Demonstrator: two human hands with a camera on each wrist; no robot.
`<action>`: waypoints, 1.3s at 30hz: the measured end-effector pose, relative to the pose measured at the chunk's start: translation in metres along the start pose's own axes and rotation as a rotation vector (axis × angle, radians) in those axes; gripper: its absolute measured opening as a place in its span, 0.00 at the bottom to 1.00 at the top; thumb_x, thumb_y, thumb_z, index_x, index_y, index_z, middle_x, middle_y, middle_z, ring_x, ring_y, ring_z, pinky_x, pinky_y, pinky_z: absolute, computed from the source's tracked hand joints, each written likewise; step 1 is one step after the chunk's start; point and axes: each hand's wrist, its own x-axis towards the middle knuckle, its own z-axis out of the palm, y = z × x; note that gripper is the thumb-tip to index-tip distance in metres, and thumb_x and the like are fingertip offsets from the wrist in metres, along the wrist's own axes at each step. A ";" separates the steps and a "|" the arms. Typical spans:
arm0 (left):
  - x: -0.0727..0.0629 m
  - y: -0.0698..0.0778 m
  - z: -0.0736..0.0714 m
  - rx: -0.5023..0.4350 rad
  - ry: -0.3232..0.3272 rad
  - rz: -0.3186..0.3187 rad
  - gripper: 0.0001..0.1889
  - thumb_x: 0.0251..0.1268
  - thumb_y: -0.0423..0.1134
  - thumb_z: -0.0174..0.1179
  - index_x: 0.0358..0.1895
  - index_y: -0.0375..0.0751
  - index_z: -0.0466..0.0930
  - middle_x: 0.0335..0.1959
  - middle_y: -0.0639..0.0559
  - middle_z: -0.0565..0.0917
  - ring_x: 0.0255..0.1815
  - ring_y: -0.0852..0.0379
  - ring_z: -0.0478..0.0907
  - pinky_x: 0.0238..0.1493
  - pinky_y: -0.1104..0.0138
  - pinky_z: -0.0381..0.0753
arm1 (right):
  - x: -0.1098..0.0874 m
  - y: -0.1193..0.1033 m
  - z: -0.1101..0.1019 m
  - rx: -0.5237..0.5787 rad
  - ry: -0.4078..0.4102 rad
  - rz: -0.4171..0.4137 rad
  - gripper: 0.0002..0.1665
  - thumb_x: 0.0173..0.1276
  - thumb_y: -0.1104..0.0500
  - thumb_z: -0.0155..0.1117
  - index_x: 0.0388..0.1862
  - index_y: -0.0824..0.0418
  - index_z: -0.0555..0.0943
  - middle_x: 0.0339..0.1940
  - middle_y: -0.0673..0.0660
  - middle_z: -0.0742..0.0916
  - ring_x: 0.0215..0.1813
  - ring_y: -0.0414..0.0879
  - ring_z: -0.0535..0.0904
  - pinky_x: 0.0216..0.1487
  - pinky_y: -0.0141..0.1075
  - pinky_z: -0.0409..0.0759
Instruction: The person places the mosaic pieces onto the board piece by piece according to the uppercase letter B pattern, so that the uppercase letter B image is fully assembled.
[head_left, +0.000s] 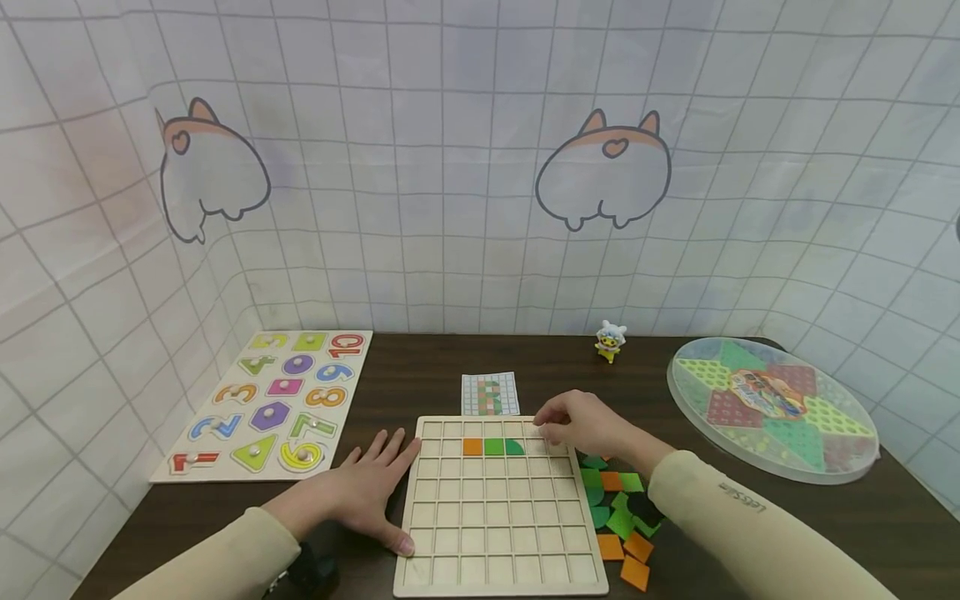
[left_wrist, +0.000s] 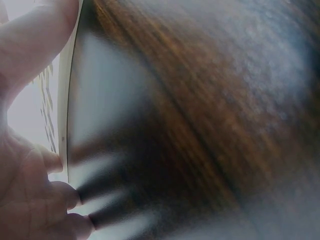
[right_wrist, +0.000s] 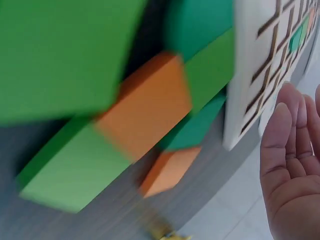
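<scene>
A wooden grid board (head_left: 472, 529) lies flat on the dark table. In its second row from the far edge sit an orange square (head_left: 472, 447), a green square (head_left: 494, 447) and a darker green rounded piece (head_left: 513, 447), side by side. My left hand (head_left: 363, 490) rests at the board's left edge, fingers spread and thumb touching the rim. Over the board's far right corner is my right hand (head_left: 581, 423), its fingers loosely bent. In the right wrist view no piece shows in the right hand's fingers (right_wrist: 276, 127), though their tips are partly cut off.
Loose green and orange pieces (head_left: 620, 521) lie right of the board. A small pattern card (head_left: 489, 393) lies beyond its far edge. A number puzzle board (head_left: 356, 350) is at left, a round game board (head_left: 862, 450) at right, and a small figurine (head_left: 610, 342) at the back.
</scene>
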 end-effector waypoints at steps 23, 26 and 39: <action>-0.001 0.001 -0.002 0.001 -0.010 -0.013 0.78 0.28 0.87 0.65 0.85 0.53 0.39 0.86 0.40 0.40 0.86 0.34 0.34 0.77 0.31 0.43 | -0.037 0.075 -0.041 -0.015 -0.062 -0.042 0.13 0.71 0.65 0.68 0.53 0.66 0.85 0.45 0.56 0.89 0.44 0.45 0.84 0.49 0.45 0.85; -0.001 0.002 -0.002 0.000 -0.015 -0.017 0.78 0.28 0.87 0.65 0.85 0.54 0.39 0.86 0.40 0.40 0.86 0.35 0.34 0.77 0.31 0.42 | -0.038 0.077 -0.041 0.008 -0.074 -0.045 0.14 0.70 0.66 0.68 0.53 0.67 0.85 0.46 0.57 0.89 0.44 0.45 0.84 0.48 0.44 0.85; -0.001 0.001 -0.001 -0.001 -0.009 -0.008 0.78 0.29 0.88 0.64 0.85 0.53 0.39 0.86 0.39 0.40 0.86 0.34 0.34 0.77 0.31 0.43 | -0.038 0.073 -0.037 0.001 -0.122 -0.113 0.14 0.69 0.63 0.71 0.53 0.60 0.86 0.49 0.55 0.88 0.48 0.46 0.82 0.49 0.40 0.82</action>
